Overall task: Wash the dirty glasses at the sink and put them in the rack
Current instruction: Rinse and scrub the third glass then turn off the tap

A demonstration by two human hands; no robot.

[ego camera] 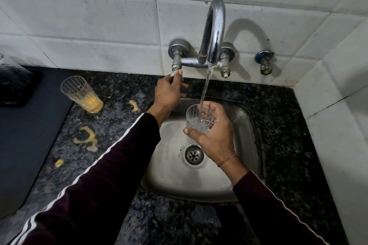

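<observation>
Right hand [214, 137] wraps its fingers round a clear ribbed glass [197, 120], upright over the steel sink [245, 125], water [206, 87] streaming in from the chrome tap [214, 32]. Left hand [169, 93] grips the tap lever [175, 75]. Second glass [81, 93], yellow dregs inside, stands on the speckled granite counter [282, 121] near its back edge, yellow spills [86, 138] beside it.

Single head-worn view, steeply downward and forward, close over the sink [247, 157] toward the tiled wall [99, 32].

spout [214, 30] overhangs sink [245, 165] – dirty glass [82, 93] on left counter [111, 117], right counter open
</observation>
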